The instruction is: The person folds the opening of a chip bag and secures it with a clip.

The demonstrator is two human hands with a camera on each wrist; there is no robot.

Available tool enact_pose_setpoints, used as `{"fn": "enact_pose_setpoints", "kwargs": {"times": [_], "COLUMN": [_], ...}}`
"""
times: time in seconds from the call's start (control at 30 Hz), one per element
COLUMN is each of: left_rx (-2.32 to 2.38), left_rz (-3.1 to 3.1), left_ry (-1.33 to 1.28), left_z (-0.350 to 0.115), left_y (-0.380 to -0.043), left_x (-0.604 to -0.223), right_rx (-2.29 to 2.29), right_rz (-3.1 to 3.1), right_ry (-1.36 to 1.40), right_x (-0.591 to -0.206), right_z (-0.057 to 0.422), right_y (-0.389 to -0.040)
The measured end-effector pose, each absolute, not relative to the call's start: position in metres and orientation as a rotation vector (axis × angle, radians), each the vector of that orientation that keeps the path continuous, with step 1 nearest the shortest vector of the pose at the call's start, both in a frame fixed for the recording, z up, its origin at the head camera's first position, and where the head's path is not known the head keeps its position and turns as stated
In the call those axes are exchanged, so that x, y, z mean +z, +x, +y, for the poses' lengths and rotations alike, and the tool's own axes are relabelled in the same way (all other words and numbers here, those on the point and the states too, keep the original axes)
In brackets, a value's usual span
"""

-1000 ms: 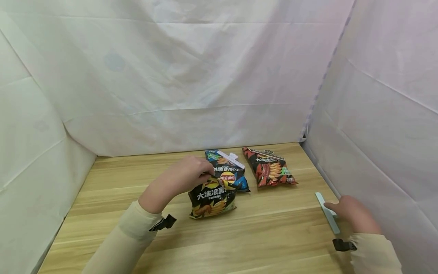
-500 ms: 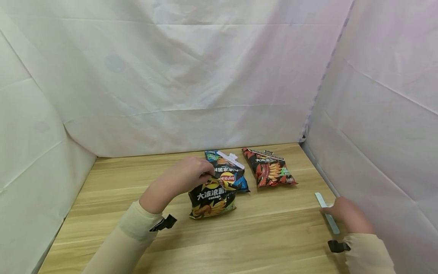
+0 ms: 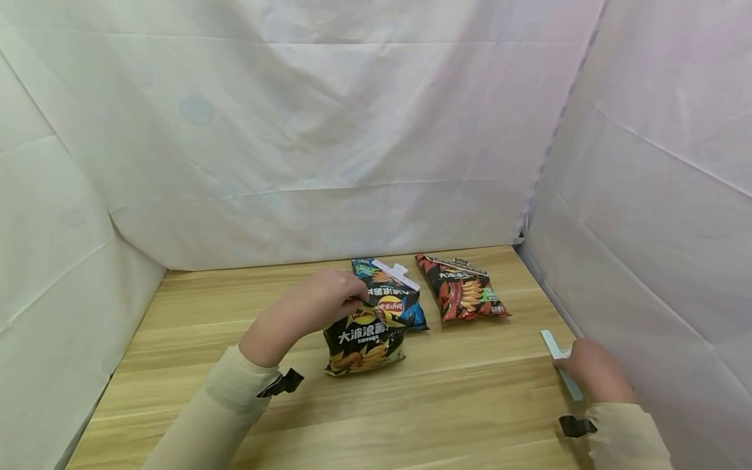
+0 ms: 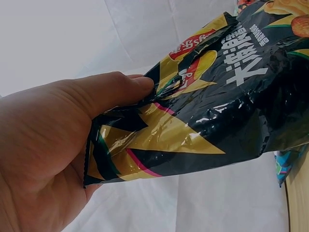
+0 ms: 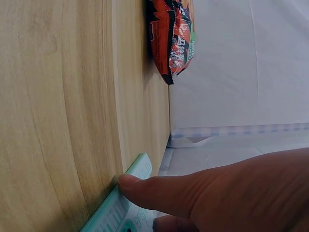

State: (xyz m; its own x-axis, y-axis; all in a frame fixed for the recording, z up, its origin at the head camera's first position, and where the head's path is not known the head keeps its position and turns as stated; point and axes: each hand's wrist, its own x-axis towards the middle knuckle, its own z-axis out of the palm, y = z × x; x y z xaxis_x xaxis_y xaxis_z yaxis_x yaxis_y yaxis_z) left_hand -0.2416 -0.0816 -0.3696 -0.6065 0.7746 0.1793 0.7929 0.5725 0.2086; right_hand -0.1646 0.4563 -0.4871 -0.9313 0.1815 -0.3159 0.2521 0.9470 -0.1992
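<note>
My left hand pinches the top of a black and yellow chip bag that stands on the wooden table. In the left wrist view the thumb presses on the folded upper part of this bag, and the other fingers are hidden behind it. At the table's right side, my right hand grips a pale green bag clip. The right wrist view has the thumb across the long bar of the clip, with a curled finger behind its handle part.
Behind the yellow bag lies a blue chip bag with a white clip across its top. A red chip bag, also clipped, lies to its right. White cloth walls border the wooden table at the back and sides.
My right hand has shifted a little to the left, its thumb now over the green clip's bar. The clip has hardly moved, and the left hand and its bag stay in place.
</note>
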Motion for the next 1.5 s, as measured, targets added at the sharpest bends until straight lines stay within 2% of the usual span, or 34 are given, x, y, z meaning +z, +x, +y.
{"fn": "enact_pose_setpoints", "kwargs": {"times": [0.53, 0.97, 1.27, 1.5], "left_rx": [-0.406, -0.407, -0.419, -0.425], "left_rz": [-2.739, -2.73, -2.732, -2.726], "left_ry": [-1.352, -1.359, -1.361, -1.374], "left_z": [-0.079, -0.079, -0.079, -0.078], "left_y": [-0.24, -0.242, -0.242, -0.241], "left_x": [-0.369, -0.37, -0.37, -0.37], "right_rx": [-0.316, -0.572, -0.749, -0.942], "right_rz": [2.912, 2.964, 2.935, 2.958], "right_ry": [0.38, 0.22, 0.006, -0.133], "right_x": [-0.501, -0.487, -0.466, -0.447], "right_z": [0.452, 0.441, 0.41, 0.361], "right_y": [-0.173, -0.182, -0.192, -0.193]}}
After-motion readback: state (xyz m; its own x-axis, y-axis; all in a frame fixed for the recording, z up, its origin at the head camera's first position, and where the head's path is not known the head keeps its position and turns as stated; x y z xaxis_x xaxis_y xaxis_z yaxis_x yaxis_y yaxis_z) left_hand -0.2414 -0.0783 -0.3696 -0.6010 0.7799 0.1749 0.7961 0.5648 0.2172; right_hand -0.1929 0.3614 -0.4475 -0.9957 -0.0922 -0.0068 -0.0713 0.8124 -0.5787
